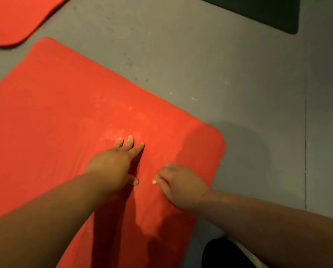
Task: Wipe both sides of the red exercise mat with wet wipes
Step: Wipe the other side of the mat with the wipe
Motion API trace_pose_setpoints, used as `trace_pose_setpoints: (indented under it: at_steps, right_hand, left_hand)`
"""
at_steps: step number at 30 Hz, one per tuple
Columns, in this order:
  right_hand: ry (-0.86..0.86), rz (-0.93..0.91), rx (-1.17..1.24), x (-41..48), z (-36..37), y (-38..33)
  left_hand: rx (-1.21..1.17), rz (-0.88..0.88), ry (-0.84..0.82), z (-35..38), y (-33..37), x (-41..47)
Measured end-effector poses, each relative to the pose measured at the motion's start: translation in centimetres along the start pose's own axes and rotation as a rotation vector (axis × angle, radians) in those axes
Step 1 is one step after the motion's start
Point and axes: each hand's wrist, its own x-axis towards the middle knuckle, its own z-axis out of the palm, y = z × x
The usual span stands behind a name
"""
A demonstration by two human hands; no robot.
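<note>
The red exercise mat (65, 113) lies flat on the grey floor and fills the left and middle of the head view. My left hand (115, 161) rests flat on the mat with its fingers straight and spread. Just to its right, my right hand (179, 182) sits on the mat with its fingers curled under. A small white bit shows at the right hand's fingertips; I cannot tell what it is. No wet wipe is plainly visible.
A second red mat (16, 18) lies at the top left. A dark mat (268, 12) lies at the top right. Grey floor (239, 74) runs to the right of the mat. A dark object (223, 254) sits at the bottom right edge.
</note>
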Motion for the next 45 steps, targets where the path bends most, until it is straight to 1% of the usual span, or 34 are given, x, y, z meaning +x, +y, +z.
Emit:
trace_pose_setpoints:
  at_steps: [1,4,6,8,9,11,12,13,14,15,17,18,20,22,23,24,26,27,28,29,30,32,33,34,35,36,37,38,39,41,42,43,44,45]
  right_hand:
    - [0.070,0.041,-0.019,1.2,-0.6,1.1]
    - [0.371,0.384,-0.052,7.3,-4.5,6.2]
    - [0.432,0.506,-0.067,9.7,-7.0,8.3]
    - [0.369,0.494,-0.117,9.6,-6.1,7.5]
    - [0.313,0.437,-0.131,8.5,-4.7,6.0]
    - [0.182,0.198,-0.071,4.6,-1.3,1.3]
    - [0.089,0.081,-0.034,2.9,0.0,-0.5]
    - [0.029,0.005,-0.023,2.4,0.6,-1.0]
    - [0.050,0.002,-0.023,3.2,0.2,-0.2]
    - [0.128,0.078,-0.036,4.8,-0.7,1.2]
    - [0.339,0.272,-0.056,8.7,-3.3,4.6]
    - [0.401,0.351,-0.068,10.4,-4.9,6.3]
    - [0.422,0.462,-0.106,12.6,-6.7,7.9]
    - [0.440,0.498,-0.117,12.6,-6.0,6.8]
    - [0.422,0.455,-0.109,11.8,-5.1,5.4]
    - [0.362,0.368,-0.114,10.5,-3.8,3.6]
    - [0.142,0.101,-0.074,7.3,-0.9,-0.3]
    - [0.039,0.005,-0.054,6.1,-0.1,-1.6]
    - [0.008,-0.029,-0.062,6.1,-0.4,-1.7]
    - [0.069,-0.008,-0.077,7.3,-1.1,-0.8]
    - [0.162,0.068,-0.085,9.1,-2.1,0.5]
    - [0.334,0.299,-0.100,13.3,-4.9,3.8]
    - [0.360,0.396,-0.117,14.8,-6.4,5.1]
    - [0.348,0.449,-0.145,15.7,-7.1,5.7]
    - [0.342,0.455,-0.177,16.0,-7.0,5.8]
    - [0.333,0.440,-0.196,15.6,-6.6,5.1]
    - [0.332,0.388,-0.206,14.9,-5.6,4.0]
    - [0.328,0.312,-0.201,13.7,-4.1,2.2]
    - [0.293,0.191,-0.179,12.3,-2.1,0.3]
    - [0.117,-0.070,-0.136,9.5,0.9,-3.5]
    - [0.043,-0.161,-0.127,8.9,1.6,-4.0]
    - [0.004,-0.207,-0.127,9.2,1.3,-3.4]
    - [0.035,-0.189,-0.145,10.2,0.5,-2.2]
    - [0.130,-0.111,-0.160,11.9,-0.8,-0.8]
  left_hand:
    - [-0.001,-0.002,0.004,0.0,0.0,0.0]
    - [-0.022,-0.016,0.056,-0.3,0.0,-0.2]
    - [-0.040,-0.046,0.137,-0.5,-0.8,-0.5]
    - [-0.055,-0.112,0.200,-0.5,-2.9,-1.0]
    - [-0.084,-0.173,0.206,-0.3,-4.1,-1.2]
    - [-0.152,-0.290,0.181,0.0,-6.4,-1.5]
    - [-0.168,-0.303,0.158,0.2,-7.2,-1.6]
    - [-0.165,-0.297,0.135,0.4,-7.8,-1.7]
    - [-0.156,-0.283,0.116,0.6,-8.1,-1.8]
    - [-0.150,-0.276,0.104,0.7,-8.1,-1.8]
    - [-0.124,-0.277,0.090,0.6,-7.9,-1.4]
    - [-0.110,-0.277,0.084,0.5,-7.9,-1.3]
    - [-0.103,-0.274,0.075,0.6,-8.0,-1.2]
    - [-0.110,-0.275,0.082,0.8,-8.2,-1.2]
    - [-0.110,-0.277,0.087,1.0,-8.3,-1.2]
    - [-0.108,-0.276,0.086,1.0,-8.3,-1.2]
    - [-0.112,-0.275,0.084,1.0,-8.4,-1.1]
    - [-0.113,-0.276,0.087,1.0,-8.4,-1.1]
    - [-0.110,-0.271,0.090,0.9,-8.4,-1.1]
    - [-0.107,-0.269,0.088,0.9,-8.4,-1.1]
    - [-0.102,-0.271,0.083,0.8,-8.3,-1.1]
    - [-0.091,-0.276,0.072,0.8,-8.3,-1.2]
    - [-0.093,-0.274,0.072,0.8,-8.3,-1.2]
    - [-0.101,-0.271,0.074,0.8,-8.3,-1.1]
    - [-0.110,-0.267,0.072,0.9,-8.4,-1.1]
    - [-0.116,-0.266,0.068,0.9,-8.4,-1.1]
    - [-0.121,-0.271,0.067,1.0,-8.5,-1.1]
    - [-0.124,-0.273,0.067,1.0,-8.5,-1.1]
    - [-0.130,-0.271,0.067,1.0,-8.6,-1.1]
    - [-0.135,-0.265,0.057,0.8,-8.5,-1.1]
    - [-0.128,-0.254,0.057,0.7,-8.4,-1.0]
    - [-0.114,-0.244,0.063,0.4,-8.5,-1.0]
    - [-0.094,-0.238,0.073,0.1,-8.7,-1.1]
    - [-0.075,-0.234,0.100,-0.4,-9.0,-1.3]
